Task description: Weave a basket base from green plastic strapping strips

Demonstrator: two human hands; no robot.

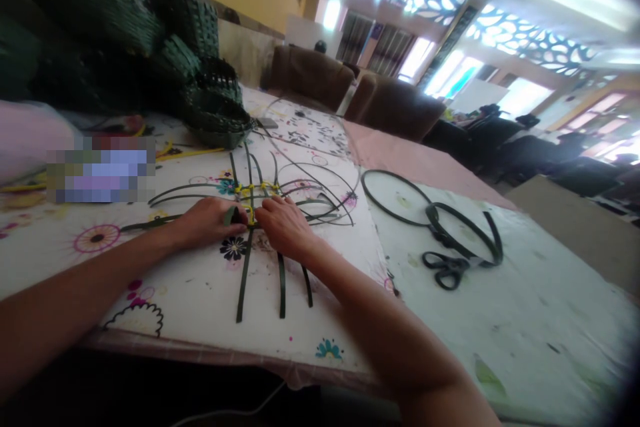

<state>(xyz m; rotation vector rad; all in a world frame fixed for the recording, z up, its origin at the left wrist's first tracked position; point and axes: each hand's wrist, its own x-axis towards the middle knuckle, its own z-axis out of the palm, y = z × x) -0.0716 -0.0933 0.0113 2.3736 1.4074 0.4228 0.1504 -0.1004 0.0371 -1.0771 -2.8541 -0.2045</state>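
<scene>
Dark green strips (243,280) cross one another on the flowered tablecloth, with yellow strips (271,188) woven among them near the middle. My left hand (213,221) is at the left of the crossing, its fingers closed around a short dark green strip end. Close beside it, my right hand (284,223) rests on the near right part of the crossing, fingers pressed together by a yellow strip; what they pinch is hidden. Free strip ends spread out to the left, right, front and back of both hands.
Black-handled scissors (445,270) lie on the right beside coiled dark strips (467,230). Dark green woven baskets (220,103) are piled at the back left. Brown chairs (310,77) stand beyond the table (520,320).
</scene>
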